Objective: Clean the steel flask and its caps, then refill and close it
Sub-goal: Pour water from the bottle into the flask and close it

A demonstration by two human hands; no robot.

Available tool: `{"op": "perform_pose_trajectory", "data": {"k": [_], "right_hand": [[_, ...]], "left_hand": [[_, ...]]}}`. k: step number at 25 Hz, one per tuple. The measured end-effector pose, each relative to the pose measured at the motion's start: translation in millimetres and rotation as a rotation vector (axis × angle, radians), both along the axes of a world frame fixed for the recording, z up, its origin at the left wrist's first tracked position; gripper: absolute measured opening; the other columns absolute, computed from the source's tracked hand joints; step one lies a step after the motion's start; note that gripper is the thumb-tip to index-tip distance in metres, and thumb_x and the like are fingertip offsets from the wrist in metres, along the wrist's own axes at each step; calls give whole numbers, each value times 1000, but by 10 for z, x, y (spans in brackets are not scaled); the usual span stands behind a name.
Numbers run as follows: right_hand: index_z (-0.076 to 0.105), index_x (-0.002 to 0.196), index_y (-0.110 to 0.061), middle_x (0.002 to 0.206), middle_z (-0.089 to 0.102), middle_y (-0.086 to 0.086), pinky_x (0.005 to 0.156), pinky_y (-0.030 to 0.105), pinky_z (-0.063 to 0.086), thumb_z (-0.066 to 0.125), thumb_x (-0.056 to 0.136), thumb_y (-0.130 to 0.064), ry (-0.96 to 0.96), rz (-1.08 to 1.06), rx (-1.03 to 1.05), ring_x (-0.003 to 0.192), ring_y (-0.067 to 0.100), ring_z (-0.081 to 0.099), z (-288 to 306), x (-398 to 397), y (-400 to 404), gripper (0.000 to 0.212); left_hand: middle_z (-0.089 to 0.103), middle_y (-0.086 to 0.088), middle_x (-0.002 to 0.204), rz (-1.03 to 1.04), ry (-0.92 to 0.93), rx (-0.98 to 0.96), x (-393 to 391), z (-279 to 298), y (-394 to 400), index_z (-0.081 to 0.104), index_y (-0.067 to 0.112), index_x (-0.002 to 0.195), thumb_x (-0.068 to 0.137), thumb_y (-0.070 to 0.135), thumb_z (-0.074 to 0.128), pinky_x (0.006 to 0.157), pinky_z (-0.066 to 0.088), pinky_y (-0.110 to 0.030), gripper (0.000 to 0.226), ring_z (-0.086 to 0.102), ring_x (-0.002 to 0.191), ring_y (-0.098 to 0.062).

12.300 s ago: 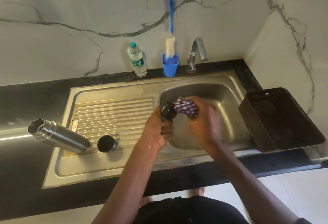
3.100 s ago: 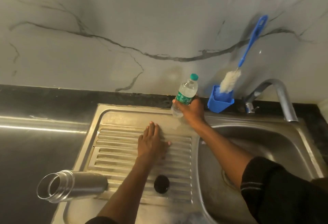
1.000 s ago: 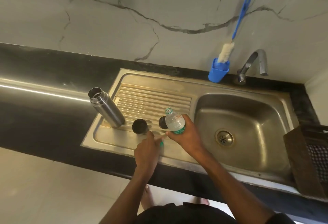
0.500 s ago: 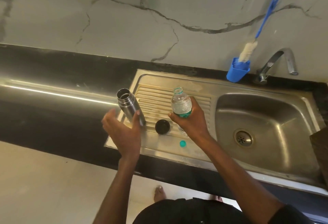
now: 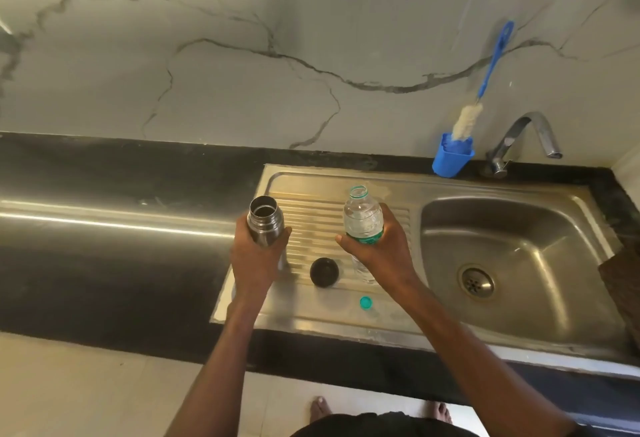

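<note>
Left hand [image 5: 256, 260] has its grip wrapped round the open cylindrical steel flask [image 5: 265, 220], upright over the ribbed steel drainboard [image 5: 311, 208]. Right hand [image 5: 381, 249] grips the uncapped clear plastic water bottle [image 5: 363, 216] at its 3 o'clock. Round black cap [image 5: 323, 272] sits between them, small teal bottle cap [image 5: 365, 302] at 5 o'clock.

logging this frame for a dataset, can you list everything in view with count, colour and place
flask: 1, steel, open, upright over the drainboard's left edge, in the left hand
bottle: 1, clear with green label, uncapped, over the drainboard, in the right hand
black cap: 1, black, on the drainboard between the hands
green cap: 1, green, on the drainboard's front edge
sink: 1, steel, basin at right
tap: 1, chrome, behind the basin
brush: 1, blue handle, white head, in the cup
cup: 1, blue, left of the tap
counter: 1, black
hands: left hand, right hand
</note>
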State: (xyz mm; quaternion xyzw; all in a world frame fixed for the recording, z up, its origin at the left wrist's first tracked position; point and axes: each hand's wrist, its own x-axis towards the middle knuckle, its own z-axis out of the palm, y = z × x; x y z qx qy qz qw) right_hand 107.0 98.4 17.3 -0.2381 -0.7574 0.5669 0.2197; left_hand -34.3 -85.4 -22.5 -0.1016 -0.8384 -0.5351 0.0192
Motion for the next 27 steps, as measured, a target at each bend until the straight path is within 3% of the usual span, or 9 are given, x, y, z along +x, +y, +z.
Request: {"op": "perform_pose_trajectory", "data": {"k": [3,6,9,13,17,19,21,27], "right_hand": [[58,127,-24,112,70,-8,81,17,58,93,76,-25,12,-52,-49,102,4,69,19,163,253,62],[60,122,-19,105,72,-2,74,21,59,93,75,-19,33,-116,-99,95,8,72,34,378,559,57],[61,123,-21,106,74,-3,75,23,59,94,74,-27,35,-184,-96,95,10,73,31,599,873,59],[63,120,-26,104,75,-5,82,37,60,94,66,-41,1,-299,-83,96,14,74,0,937,1427,64],[63,113,-24,96,74,-8,76,25,53,95,70,-25,-33,-358,-40,85,2,71,50,1248,1869,54],[62,108,-24,94,72,-9,72,23,49,94,71,-20,-68,-370,-16,80,-2,68,50,1405,2073,49],[60,109,-28,94,71,-11,72,26,50,92,71,-24,-129,-357,59,83,3,69,70,1540,2251,50],[58,121,-31,95,68,-18,81,38,58,89,71,-38,-217,-255,393,92,18,72,243,1668,2519,59]], "left_hand": [[67,9,119,-67,189,-19,102,345,250,59,14,133,73,35,95,87,53,-28,73,66,101,-13],[72,0,119,-155,220,23,237,731,675,61,12,129,73,41,93,86,55,-31,70,67,99,-16],[73,-2,115,-237,187,60,469,880,1198,62,12,127,75,42,92,84,56,-31,67,68,96,-17],[72,9,112,-351,118,31,961,768,1930,60,21,128,77,47,90,81,56,-25,66,68,93,-8],[72,15,107,-424,60,-35,1319,518,2409,57,28,123,77,50,89,81,56,-32,60,69,92,-8],[70,18,109,-454,42,-59,1489,440,2607,55,31,124,77,46,90,79,52,-26,61,69,95,-8],[70,19,112,-475,19,-75,1621,357,2763,54,32,130,75,40,92,79,48,-22,67,67,98,-6],[72,18,113,-483,-17,-98,1705,183,2894,54,35,133,73,33,92,86,55,-34,72,69,101,-5]]}}
